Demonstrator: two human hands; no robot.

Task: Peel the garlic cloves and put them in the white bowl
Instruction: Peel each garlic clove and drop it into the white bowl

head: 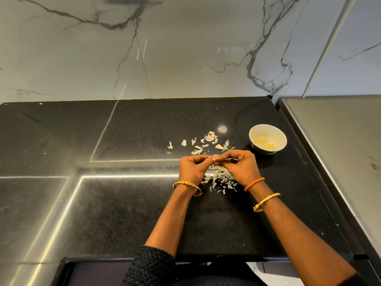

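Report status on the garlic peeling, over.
Left hand and right hand pinch one small garlic clove together. Round white bowl holds several peeled cloves. Papery skins litter the black counter.

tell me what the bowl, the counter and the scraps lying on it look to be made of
White bowl: likely glazed ceramic, smooth and glossy inside, darker outside.
Counter: looks like polished black speckled stone, mirroring light strips.
Scraps: thin, dry, papery garlic skins, curled and pale.
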